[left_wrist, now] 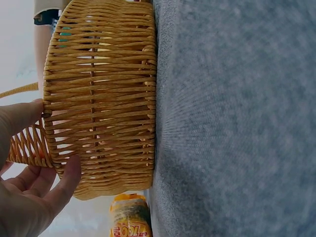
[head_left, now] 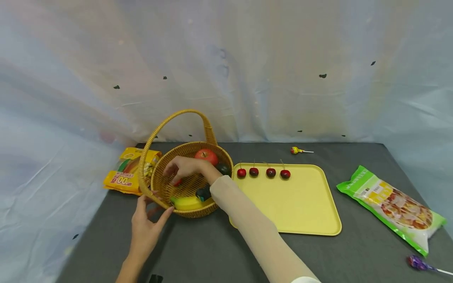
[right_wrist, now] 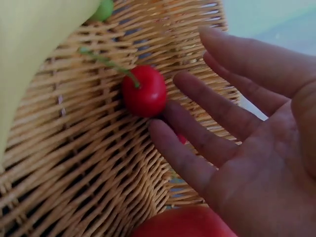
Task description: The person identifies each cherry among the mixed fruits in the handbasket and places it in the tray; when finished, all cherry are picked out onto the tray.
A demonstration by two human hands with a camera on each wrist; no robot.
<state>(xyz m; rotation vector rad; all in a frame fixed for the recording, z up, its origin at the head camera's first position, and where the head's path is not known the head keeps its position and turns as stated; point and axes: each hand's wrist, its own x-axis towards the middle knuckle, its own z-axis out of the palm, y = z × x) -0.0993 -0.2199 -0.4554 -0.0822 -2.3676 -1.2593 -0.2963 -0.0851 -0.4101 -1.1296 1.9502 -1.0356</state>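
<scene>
My left hand [head_left: 146,226] grips the near left side of the wicker basket [head_left: 198,213] where the handle meets the rim. In the left wrist view its thumb lies on the rim and other fingers reach round the handle's base. Inside the basket, my right hand [head_left: 185,167] has its fingers loosely spread. Its fingertips are close beside a red cherry [right_wrist: 144,91] with a green stem; contact is unclear. Another bit of red shows behind the fingers. A banana [head_left: 187,203], a red apple [head_left: 207,156] and a dark green round fruit [head_left: 223,169] are also in the basket.
Right of the basket lies a yellow tray [head_left: 290,208] with several cherries [head_left: 270,173] in a row. Beyond it is a yellow lollipop [head_left: 295,150]. A green-edged food bag [head_left: 393,208] and purple lollipop [head_left: 417,262] lie far right. A yellow packet [head_left: 124,177] stands left.
</scene>
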